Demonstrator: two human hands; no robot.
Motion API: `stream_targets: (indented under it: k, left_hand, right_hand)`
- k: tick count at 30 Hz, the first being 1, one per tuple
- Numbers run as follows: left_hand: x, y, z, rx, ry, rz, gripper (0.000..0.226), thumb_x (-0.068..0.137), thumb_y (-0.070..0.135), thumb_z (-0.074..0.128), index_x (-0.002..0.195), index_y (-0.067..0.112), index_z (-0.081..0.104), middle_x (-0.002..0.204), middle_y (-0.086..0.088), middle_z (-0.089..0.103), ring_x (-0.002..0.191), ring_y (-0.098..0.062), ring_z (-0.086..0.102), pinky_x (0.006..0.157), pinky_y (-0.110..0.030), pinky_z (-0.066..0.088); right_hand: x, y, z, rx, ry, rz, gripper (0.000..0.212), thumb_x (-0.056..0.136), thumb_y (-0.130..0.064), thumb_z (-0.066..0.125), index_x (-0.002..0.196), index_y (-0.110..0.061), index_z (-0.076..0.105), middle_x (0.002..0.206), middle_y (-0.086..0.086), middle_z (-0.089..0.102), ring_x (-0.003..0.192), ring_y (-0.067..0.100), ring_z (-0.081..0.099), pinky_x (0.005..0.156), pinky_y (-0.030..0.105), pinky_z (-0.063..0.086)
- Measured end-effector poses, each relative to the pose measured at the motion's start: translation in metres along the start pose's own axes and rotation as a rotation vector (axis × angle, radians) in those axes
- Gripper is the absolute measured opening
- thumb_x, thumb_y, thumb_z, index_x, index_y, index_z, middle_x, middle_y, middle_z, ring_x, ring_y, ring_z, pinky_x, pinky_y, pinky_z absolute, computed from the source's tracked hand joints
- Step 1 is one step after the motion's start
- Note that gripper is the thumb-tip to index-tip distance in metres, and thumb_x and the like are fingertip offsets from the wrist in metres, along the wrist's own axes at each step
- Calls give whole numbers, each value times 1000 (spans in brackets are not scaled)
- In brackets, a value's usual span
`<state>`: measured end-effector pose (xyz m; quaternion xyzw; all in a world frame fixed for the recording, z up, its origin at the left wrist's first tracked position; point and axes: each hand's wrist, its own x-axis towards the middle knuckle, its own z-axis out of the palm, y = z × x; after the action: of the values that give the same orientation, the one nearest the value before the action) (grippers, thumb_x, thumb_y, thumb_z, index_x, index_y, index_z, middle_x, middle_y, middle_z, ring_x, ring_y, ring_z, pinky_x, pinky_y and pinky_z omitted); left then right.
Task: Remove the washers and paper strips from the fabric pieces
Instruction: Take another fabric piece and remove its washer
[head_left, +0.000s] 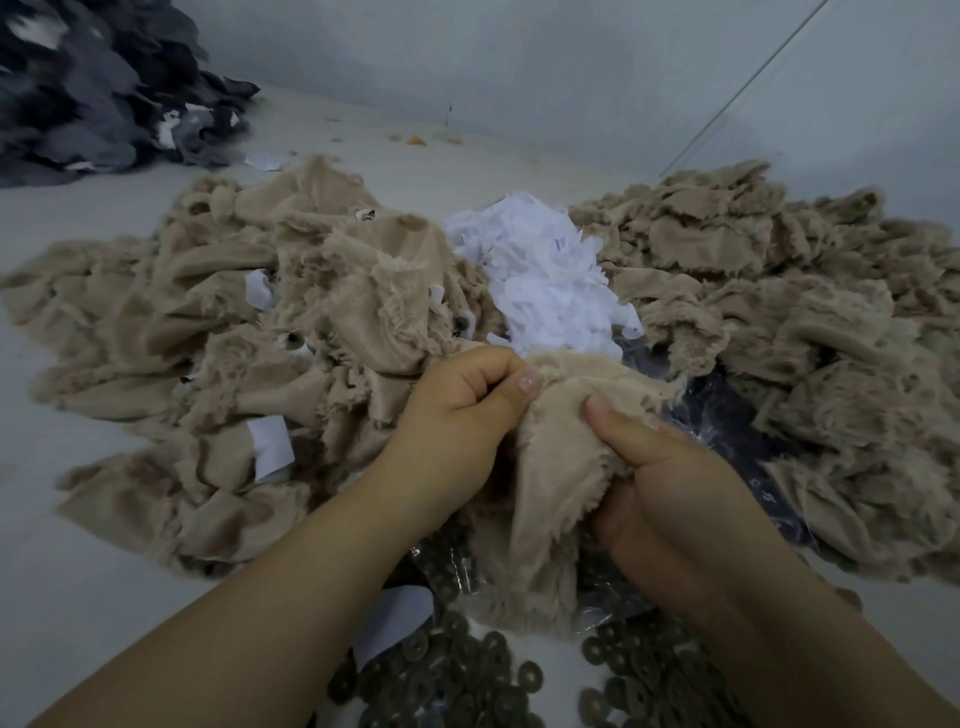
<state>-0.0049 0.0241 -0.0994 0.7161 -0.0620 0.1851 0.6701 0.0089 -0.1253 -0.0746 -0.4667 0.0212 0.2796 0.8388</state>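
I hold one beige, frayed fabric piece (545, 467) between both hands at the centre. My left hand (457, 415) pinches its upper left edge with curled fingers. My right hand (654, 467) grips its right side, thumb on top. A heap of beige fabric pieces with paper strips (270, 447) and washers tucked in lies at the left (234, 338). Another beige heap lies at the right (779, 312). White paper strips are piled at the middle back (540, 275). Dark washers (467, 670) lie loose below my arms.
A pile of dark grey fabric (93, 88) sits at the back left. Clear plastic wrap over something dark (727, 415) lies under the right heap. The pale floor (104, 597) shows at the lower left, and a wall (571, 67) runs behind.
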Motion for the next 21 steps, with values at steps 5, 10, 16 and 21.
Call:
stream_targets:
  k: [5,10,16,21]
  left_hand:
    - [-1,0,2,-90,-19,-52,36,93,24,51,59,12,43,60,-6,36,58,-20,32,57,-32,32]
    - [-3,1,5,-140,-34,-78,45,92,26,51,69,-10,43,64,-12,40,61,-24,32,59,-34,33]
    - [-7,3,4,-8,-94,-15,46,76,34,77,77,-7,55,69,-28,53,60,-29,46,52,-40,41]
    - [-3,-3,3,-168,-18,-87,29,90,15,62,63,5,59,56,-6,54,53,-14,48,54,-23,43]
  right_hand:
    - [3,3,-3,-8,60,4,37,99,-23,51,126,1,62,115,19,73,108,33,70,102,50,50]
    - [1,6,-3,-139,-32,-35,46,75,-27,72,117,-6,70,113,16,74,105,29,72,91,44,59]
    - [1,6,-8,-170,31,-30,40,71,-28,76,97,2,76,104,24,74,98,36,73,88,46,59]
    - [2,5,-5,-73,0,-79,36,86,-21,65,113,2,71,111,20,74,104,32,72,91,43,59]
